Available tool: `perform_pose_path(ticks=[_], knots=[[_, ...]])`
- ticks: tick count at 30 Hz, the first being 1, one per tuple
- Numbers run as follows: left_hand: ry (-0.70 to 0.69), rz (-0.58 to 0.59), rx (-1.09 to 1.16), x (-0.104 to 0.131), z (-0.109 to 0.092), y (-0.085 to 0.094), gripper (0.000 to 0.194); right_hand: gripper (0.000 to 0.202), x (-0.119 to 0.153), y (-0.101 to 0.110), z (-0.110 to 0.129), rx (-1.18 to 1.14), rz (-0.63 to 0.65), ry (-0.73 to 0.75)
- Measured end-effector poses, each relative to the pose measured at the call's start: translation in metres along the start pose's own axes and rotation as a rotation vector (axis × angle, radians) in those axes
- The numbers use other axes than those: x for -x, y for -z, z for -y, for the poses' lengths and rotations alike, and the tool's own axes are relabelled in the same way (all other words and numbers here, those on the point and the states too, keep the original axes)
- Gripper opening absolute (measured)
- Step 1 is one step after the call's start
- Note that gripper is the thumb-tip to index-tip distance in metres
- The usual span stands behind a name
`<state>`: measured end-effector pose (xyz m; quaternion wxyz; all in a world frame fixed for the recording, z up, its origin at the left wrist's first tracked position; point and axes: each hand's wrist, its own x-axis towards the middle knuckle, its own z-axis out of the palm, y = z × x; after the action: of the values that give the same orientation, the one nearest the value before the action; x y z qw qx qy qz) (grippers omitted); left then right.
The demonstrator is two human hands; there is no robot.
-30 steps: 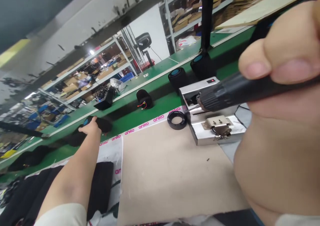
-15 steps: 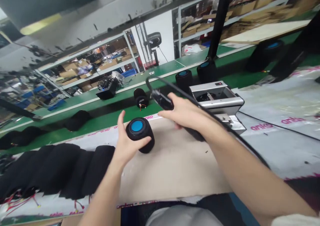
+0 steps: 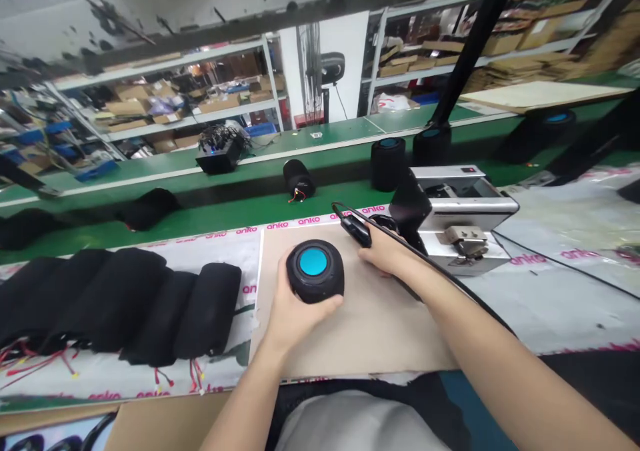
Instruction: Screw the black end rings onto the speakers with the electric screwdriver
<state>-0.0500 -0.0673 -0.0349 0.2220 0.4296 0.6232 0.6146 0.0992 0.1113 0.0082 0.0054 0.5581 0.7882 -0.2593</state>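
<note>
My left hand [image 3: 293, 308] grips a black cylindrical speaker [image 3: 315, 271] with a blue round end cap facing up, standing on the beige mat [image 3: 370, 331]. Just to its right, my right hand [image 3: 387, 251] holds a black corded tool [image 3: 356, 226] whose cable runs back along my forearm. The tool's tip points up and left, a little apart from the speaker. A black ring [image 3: 383, 221] lies behind my right hand.
A metal box fixture [image 3: 463, 214] stands right of my right hand. A row of black fabric sleeves [image 3: 125, 308] with red wires lies at left. More speakers [image 3: 387, 161] [image 3: 299, 179] sit on the green conveyor [image 3: 225, 211] behind. Shelves with cartons stand beyond.
My left hand brought a speaker from the conveyor at left onto the mat and set it upright. My right hand with the tool moved from close to the camera down beside it.
</note>
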Motion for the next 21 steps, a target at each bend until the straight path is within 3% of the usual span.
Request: perform_pose_path(ticks=[4, 7, 14, 18, 21], knots=[[-0.024, 0.032, 0.000, 0.021, 0.001, 0.000, 0.100, 0.049, 0.024, -0.006, -0.009, 0.054, 0.024, 0.060], [-0.046, 0.031, -0.036, 0.024, -0.002, 0.001, 0.104, 0.046, 0.039, -0.006, -0.016, 0.052, 0.036, 0.104], [-0.154, -0.062, -0.122, 0.018, -0.007, -0.001, 0.105, 0.041, 0.046, -0.011, -0.034, 0.019, -0.149, 0.004], [-0.107, 0.066, -0.036, 0.015, -0.008, 0.005, 0.098, 0.042, 0.051, -0.001, -0.038, -0.095, -0.241, 0.025], [-0.080, 0.186, 0.012, 0.010, -0.009, 0.010, 0.102, 0.057, 0.067, 0.021, -0.029, -0.287, -0.282, 0.208]])
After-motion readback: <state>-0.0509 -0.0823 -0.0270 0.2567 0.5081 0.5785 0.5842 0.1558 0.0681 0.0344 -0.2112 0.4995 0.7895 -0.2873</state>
